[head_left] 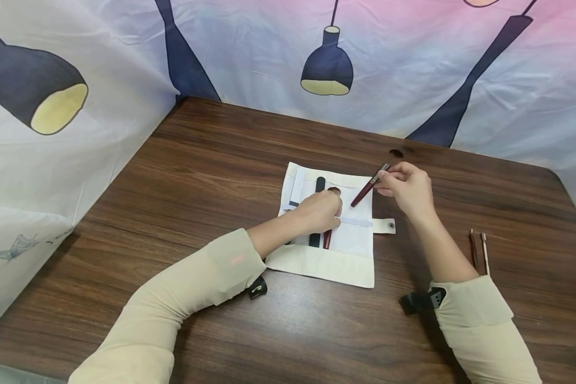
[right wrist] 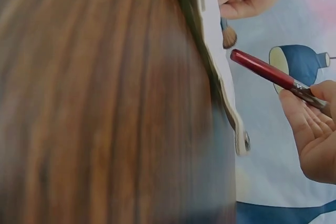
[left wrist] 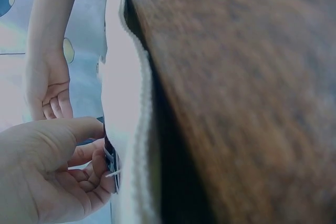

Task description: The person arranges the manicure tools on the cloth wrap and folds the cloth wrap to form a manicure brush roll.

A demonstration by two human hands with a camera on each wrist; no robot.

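Observation:
A cream fabric brush roll [head_left: 350, 266] lies unfolded on the table. My right hand [head_left: 405, 186] holds a makeup brush [head_left: 363, 193] with a dark red handle, the handle end slanting down over the roll's right half. In the right wrist view the brush handle [right wrist: 262, 69] runs to a silvery collar at the fingers. My left hand [head_left: 318, 210] lies over the middle of the roll, fingers curled, fingertips pinching at the pale band [head_left: 357, 222]. Under it, another brush shows brown bristles [head_left: 334, 190] and a red handle [head_left: 327, 239]. Beside that lies a flat black strip [head_left: 320, 184].
Two slender tools [head_left: 485, 253] lie on the wooden table [head_left: 211, 160] near my right forearm. The roll's snap tab [head_left: 384, 226] sticks out to the right. A white flat piece [head_left: 297, 186] sits at the roll's upper left. Printed cloth hangs behind the table.

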